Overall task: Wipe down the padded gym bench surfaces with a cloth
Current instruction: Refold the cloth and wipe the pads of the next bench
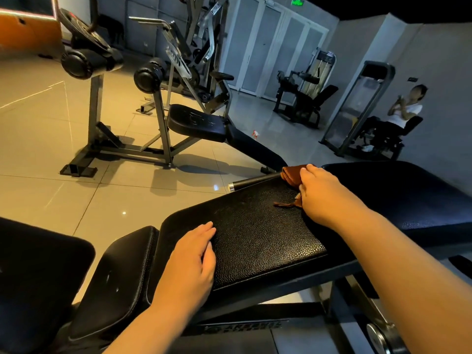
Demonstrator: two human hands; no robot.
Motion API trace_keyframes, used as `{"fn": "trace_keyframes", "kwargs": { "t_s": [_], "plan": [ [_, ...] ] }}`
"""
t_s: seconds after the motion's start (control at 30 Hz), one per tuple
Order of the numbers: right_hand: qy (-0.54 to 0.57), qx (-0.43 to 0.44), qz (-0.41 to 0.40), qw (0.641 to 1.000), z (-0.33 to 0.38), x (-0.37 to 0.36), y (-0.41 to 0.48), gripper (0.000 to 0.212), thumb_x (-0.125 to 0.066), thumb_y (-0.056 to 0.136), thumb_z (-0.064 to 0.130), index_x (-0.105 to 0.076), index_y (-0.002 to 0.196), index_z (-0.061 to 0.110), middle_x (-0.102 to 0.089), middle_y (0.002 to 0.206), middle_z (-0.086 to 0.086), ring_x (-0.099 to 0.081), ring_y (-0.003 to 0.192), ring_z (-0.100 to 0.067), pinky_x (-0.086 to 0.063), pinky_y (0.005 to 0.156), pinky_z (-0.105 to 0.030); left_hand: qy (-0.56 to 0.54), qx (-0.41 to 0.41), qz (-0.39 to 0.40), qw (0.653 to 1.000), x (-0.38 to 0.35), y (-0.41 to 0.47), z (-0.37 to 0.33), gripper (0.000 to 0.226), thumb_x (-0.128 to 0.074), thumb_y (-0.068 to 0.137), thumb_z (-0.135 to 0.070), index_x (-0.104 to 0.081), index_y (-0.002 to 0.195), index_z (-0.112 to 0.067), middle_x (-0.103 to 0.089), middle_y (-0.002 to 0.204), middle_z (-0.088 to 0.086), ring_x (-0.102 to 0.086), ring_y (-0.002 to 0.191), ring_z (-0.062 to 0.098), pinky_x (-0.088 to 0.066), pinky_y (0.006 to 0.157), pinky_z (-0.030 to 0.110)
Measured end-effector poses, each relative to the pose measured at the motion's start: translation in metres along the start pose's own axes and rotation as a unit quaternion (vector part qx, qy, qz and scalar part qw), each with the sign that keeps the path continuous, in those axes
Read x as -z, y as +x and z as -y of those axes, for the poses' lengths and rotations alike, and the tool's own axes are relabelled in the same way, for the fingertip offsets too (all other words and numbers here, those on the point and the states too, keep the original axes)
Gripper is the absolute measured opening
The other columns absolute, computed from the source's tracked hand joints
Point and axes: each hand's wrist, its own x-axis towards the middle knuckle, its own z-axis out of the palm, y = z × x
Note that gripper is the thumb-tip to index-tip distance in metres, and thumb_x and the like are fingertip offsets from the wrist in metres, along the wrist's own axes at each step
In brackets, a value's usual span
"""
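Note:
A black padded bench pad with a pebbled surface lies in front of me. My right hand presses a brown cloth onto the pad's far end; a loose corner of the cloth sticks out to the left of the hand. My left hand rests flat on the pad's near left edge, fingers straight. A smaller black seat pad joins the bench at the lower left. Another dark pad lies behind my right hand.
A second black bench on a metal frame stands on the tiled floor ahead. A metal handle bar juts out left of the cloth. Weight machines line the back wall. A person sits on a machine at the right.

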Motion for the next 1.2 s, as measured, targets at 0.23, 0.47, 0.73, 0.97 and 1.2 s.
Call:
{"fn": "trace_keyframes", "kwargs": {
  "t_s": [0.23, 0.47, 0.73, 0.97, 1.2],
  "plan": [
    [0.019, 0.041, 0.017, 0.999, -0.018, 0.001, -0.040, 0.051, -0.037, 0.107, 0.030, -0.030, 0.156, 0.017, -0.024, 0.160, -0.003, -0.026, 0.144, -0.024, -0.031, 0.117, -0.038, -0.006, -0.009, -0.002, 1.000, 0.000, -0.001, 0.002, 0.040, -0.049, 0.100, -0.016, -0.054, 0.138, -0.030, -0.044, 0.138, -0.028, -0.027, 0.127, -0.024, -0.015, 0.106, -0.001],
    [0.020, 0.026, 0.002, 0.999, 0.004, 0.005, -0.002, 0.048, -0.042, 0.106, 0.023, -0.034, 0.152, 0.011, -0.028, 0.162, -0.010, -0.020, 0.150, -0.028, -0.019, 0.121, -0.038, -0.003, 0.002, 0.002, 1.000, 0.001, -0.001, -0.001, 0.040, -0.048, 0.101, -0.016, -0.054, 0.139, -0.027, -0.042, 0.139, -0.027, -0.032, 0.134, -0.008, -0.016, 0.110, 0.006],
    [0.016, 0.054, 0.019, 0.998, 0.010, 0.000, -0.015, 0.045, -0.044, 0.105, 0.026, -0.041, 0.148, 0.013, -0.035, 0.158, -0.006, -0.028, 0.146, -0.024, -0.023, 0.120, -0.037, -0.004, -0.005, 0.000, 1.000, 0.001, 0.000, 0.001, 0.040, -0.049, 0.101, -0.016, -0.054, 0.139, -0.027, -0.044, 0.140, -0.025, -0.029, 0.130, -0.019, -0.013, 0.106, -0.002],
    [0.021, 0.190, 0.055, 0.980, 0.081, -0.024, -0.036, 0.039, -0.053, 0.098, 0.021, -0.049, 0.136, 0.015, -0.048, 0.142, -0.003, -0.042, 0.133, -0.022, -0.036, 0.114, -0.038, 0.016, -0.020, 0.000, 1.000, 0.001, 0.002, 0.004, 0.040, -0.049, 0.100, -0.015, -0.055, 0.139, -0.024, -0.042, 0.139, -0.024, -0.025, 0.127, -0.023, -0.011, 0.105, -0.003],
    [-0.017, 0.082, -0.011, 0.996, 0.068, -0.022, -0.018, 0.047, -0.055, 0.096, 0.026, -0.046, 0.140, 0.013, -0.045, 0.147, -0.007, -0.039, 0.137, -0.025, -0.033, 0.116, -0.040, 0.012, -0.016, -0.012, 1.000, 0.000, 0.001, 0.004, 0.039, -0.049, 0.101, -0.017, -0.055, 0.139, -0.022, -0.047, 0.142, -0.018, -0.028, 0.129, -0.015, -0.012, 0.108, 0.001]
  ]
}}
